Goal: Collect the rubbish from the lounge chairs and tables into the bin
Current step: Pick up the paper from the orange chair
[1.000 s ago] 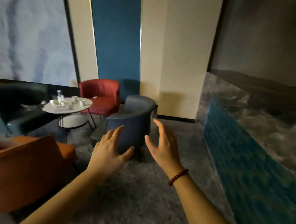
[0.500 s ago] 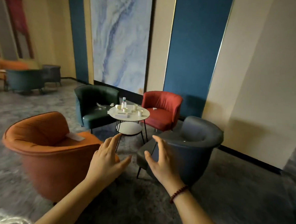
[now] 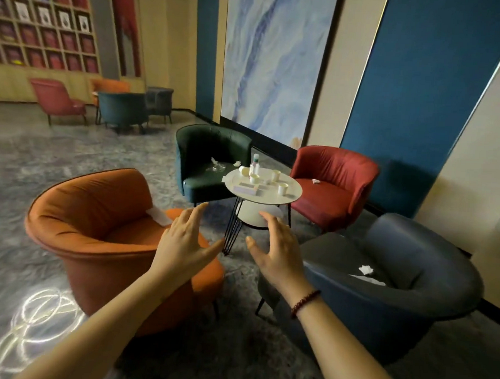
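Four lounge chairs ring a small round white table (image 3: 293,199). On the table stand several paper cups (image 3: 282,188), a plastic bottle (image 3: 254,165) and flat packets. A white tissue (image 3: 158,215) lies on the orange chair (image 3: 96,224). Crumpled tissues (image 3: 365,269) sit on the dark blue chair (image 3: 397,287), one scrap (image 3: 316,181) on the red chair (image 3: 333,185), and wrappers (image 3: 216,165) on the green chair (image 3: 209,161). My left hand (image 3: 183,245) and my right hand (image 3: 277,253) are raised in front of me, both empty with fingers spread. No bin is in view.
A second group of chairs (image 3: 122,107) stands at the far left by a shelf wall (image 3: 43,22). Grey carpet runs between the two groups. A light pattern (image 3: 32,331) falls on the floor at lower left. Walls close the right side.
My view has swung left and moved closer to the chair group; the far seating and shelf wall have come into sight. Both hands stay raised and empty.
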Available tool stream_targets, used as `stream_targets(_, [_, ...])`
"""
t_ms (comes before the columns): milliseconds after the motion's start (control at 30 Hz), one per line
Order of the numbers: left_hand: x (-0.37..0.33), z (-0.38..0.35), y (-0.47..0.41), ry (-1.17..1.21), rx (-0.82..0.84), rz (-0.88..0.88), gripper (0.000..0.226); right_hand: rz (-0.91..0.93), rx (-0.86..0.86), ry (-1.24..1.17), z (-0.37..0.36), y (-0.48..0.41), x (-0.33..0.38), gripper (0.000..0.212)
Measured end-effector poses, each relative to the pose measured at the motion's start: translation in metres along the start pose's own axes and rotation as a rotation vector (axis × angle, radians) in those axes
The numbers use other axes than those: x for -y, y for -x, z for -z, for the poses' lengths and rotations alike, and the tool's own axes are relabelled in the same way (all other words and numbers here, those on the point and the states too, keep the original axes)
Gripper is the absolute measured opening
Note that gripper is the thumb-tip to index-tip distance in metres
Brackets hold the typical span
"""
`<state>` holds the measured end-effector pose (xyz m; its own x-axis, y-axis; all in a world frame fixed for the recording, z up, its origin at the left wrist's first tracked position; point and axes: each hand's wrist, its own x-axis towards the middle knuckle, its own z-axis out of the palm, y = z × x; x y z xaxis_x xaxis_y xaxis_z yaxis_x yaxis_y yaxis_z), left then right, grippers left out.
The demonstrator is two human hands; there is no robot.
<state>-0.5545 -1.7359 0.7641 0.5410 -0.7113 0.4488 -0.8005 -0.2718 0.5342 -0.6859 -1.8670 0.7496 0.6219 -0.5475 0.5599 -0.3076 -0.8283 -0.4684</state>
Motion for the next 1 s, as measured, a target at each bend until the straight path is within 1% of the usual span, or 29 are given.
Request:
stream_targets(167, [0.009, -0.044, -0.096, 0.013, -0.023, 0.003, 0.074, 0.002, 0.035, -0.003, -0.019, -0.085, -0.052, 0.053])
stream_targets(233, [0.014, -0.056, -0.137, 0.009, -0.037, -0.003, 0.073, 0.016, 0.024, -0.012, -0.026, -0.122, -0.069, 0.052])
stream_targets(333, [0.031, -0.072, -0.186, 0.001, -0.073, 0.023, 0.071, 0.029, 0.008, -0.037, -0.042, -0.17, -0.095, 0.05])
stream_targets(400, [0.046, -0.085, -0.21, -0.015, -0.07, 0.055, 0.071, 0.028, 0.021, -0.048, -0.06, -0.196, -0.113, 0.05])
stream_targets(533, [0.085, -0.11, -0.26, -0.057, -0.068, 0.137, 0.071, 0.049, 0.092, -0.08, -0.111, -0.251, -0.146, 0.052])
stream_targets(733, [0.138, -0.135, -0.348, -0.102, -0.143, 0.274, 0.07, 0.127, 0.192, -0.158, -0.188, -0.359, -0.185, 0.052])
stream_targets(867, [0.176, -0.136, -0.39, -0.171, -0.204, 0.386, 0.07, 0.214, 0.31, -0.206, -0.247, -0.422, -0.189, 0.053])
stream_targets(1000, [0.223, -0.134, -0.403, -0.23, -0.258, 0.544, 0.071, 0.275, 0.403, -0.284, -0.313, -0.461, -0.181, 0.054])
